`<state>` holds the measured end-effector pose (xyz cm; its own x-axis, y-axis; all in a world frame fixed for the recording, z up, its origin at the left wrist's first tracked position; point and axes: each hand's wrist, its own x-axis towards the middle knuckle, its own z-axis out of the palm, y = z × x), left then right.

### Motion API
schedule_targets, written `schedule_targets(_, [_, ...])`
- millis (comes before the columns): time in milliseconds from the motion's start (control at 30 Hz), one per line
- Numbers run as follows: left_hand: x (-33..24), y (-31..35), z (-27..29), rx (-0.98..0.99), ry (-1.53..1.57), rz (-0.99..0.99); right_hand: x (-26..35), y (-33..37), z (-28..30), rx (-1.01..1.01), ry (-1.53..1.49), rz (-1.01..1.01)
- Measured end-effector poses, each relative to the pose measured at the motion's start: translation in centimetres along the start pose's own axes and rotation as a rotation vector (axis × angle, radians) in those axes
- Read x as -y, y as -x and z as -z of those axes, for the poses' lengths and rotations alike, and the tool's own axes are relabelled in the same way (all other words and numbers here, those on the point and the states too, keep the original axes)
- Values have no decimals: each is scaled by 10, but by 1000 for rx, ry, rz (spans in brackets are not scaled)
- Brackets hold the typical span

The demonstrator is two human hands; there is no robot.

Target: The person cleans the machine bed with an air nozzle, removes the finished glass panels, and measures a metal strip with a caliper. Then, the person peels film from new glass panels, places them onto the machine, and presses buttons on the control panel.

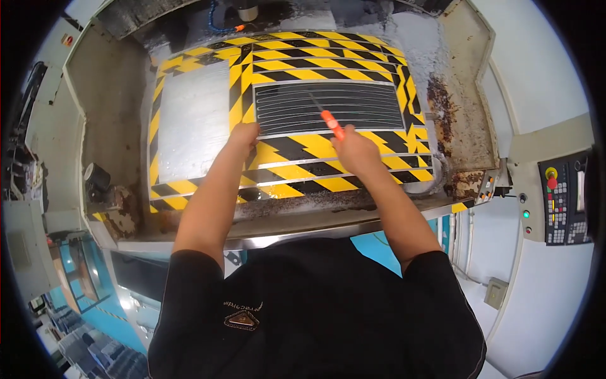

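My right hand [355, 150] is wrapped round the orange handle of a thin-shafted tool [331, 122]; its exact kind is unclear. The shaft slants up and left over a dark rectangular panel [379, 108] lined with several long, pale, slightly curved strips or grooves. At the panel's lower left corner rests my left hand [245, 136], its fingers curled in and closed. What they grip or press there is hidden. Yellow and black striped tape [297, 151] surrounds the panel. To the left lies a bare, shiny metal plate [192, 120], also bordered with striped tape.
High rusty metal walls [464, 95] enclose the bed on both sides. A metal front ledge [278, 240] runs before my body. Behind the bed are a blue hose [214, 19] with an orange tip and a metal spindle nose [248, 12]. A control panel [562, 196] stands at the right.
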<state>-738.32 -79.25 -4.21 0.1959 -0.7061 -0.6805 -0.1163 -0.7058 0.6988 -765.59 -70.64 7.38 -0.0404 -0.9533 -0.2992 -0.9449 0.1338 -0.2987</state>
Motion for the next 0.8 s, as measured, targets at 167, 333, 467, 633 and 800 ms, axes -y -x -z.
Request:
schedule_targets(167, [16,-19,22,116,3,-33,-75,1,10,-131,15,-164])
schedule_targets(333, [7,-14,18,126,68,-22,-133,23,21,-194,30,-359])
schedule_targets(467, [5,-19,24,148,109,50,-124,66,10,-113,54,-263])
schedule_targets(633, [-24,10,7,208,281,25,-129,114,23,-79,36,-383])
schedule_targets(800, [-35,-22,8,329,510,-101,-156,135,34,-119,-29,-406])
